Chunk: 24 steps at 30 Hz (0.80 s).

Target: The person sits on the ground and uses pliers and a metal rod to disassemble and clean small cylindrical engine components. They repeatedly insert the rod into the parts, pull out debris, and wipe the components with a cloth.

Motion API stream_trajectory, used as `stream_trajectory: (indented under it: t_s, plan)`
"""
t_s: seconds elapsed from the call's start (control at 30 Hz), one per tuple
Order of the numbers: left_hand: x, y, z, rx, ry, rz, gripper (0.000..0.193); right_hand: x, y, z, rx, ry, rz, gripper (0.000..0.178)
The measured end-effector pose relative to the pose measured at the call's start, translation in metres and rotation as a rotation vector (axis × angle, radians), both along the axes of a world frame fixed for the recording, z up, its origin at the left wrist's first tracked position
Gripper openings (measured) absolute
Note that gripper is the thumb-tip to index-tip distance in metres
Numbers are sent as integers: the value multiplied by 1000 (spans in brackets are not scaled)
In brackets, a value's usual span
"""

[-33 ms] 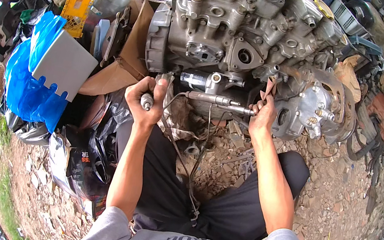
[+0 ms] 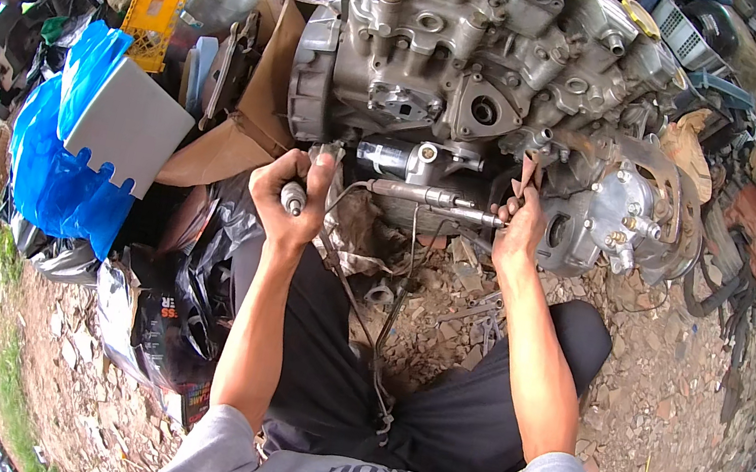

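Note:
My left hand (image 2: 289, 193) is closed around a tool with a round metal end (image 2: 292, 199), left of the engine's lower edge. Most of that tool is hidden in the fist. My right hand (image 2: 521, 226) pinches a folded, pointed brown strip (image 2: 529, 171); its material is unclear. A slim silver cylindrical tool (image 2: 410, 192) lies level between the hands. Its thin right end reaches the right fingers; whether they touch it is hard to tell. Beyond both hands stands a large grey metal engine (image 2: 419, 53), with a black and silver cylindrical part (image 2: 386, 156) along its near side.
Thin hoses (image 2: 386, 327) run down between my knees. At left are a cardboard box (image 2: 239, 138), a white panel in blue plastic (image 2: 126, 129), black bags (image 2: 204, 257) and a yellow crate (image 2: 153, 13). A round metal housing (image 2: 616, 216) sits right. Rubble (image 2: 668, 415) covers the ground.

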<state>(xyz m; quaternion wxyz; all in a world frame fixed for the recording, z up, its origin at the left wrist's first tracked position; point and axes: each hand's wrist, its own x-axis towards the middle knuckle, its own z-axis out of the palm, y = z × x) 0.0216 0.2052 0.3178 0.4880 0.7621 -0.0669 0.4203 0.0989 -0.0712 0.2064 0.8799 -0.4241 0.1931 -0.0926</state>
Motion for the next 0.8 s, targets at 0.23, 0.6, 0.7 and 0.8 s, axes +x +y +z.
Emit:
stream_trajectory:
  t_s: [0.23, 0.6, 0.7, 0.8]
  plan:
    - [-8, -15, 9, 186, 87, -9, 45, -35, -4, 91, -848, -623, -244, 20]
    - [-23, -24, 28, 356, 59, -140, 48, -118, 59, 146, -1223, -1079, 284, 25]
    - [-24, -20, 28, 358, 54, -153, 49, -120, 71, 144, -1226, -1106, 291, 41]
    - [-27, -15, 24, 342, 93, -127, 50, -118, 75, 148, -1248, -1105, 390, 47]
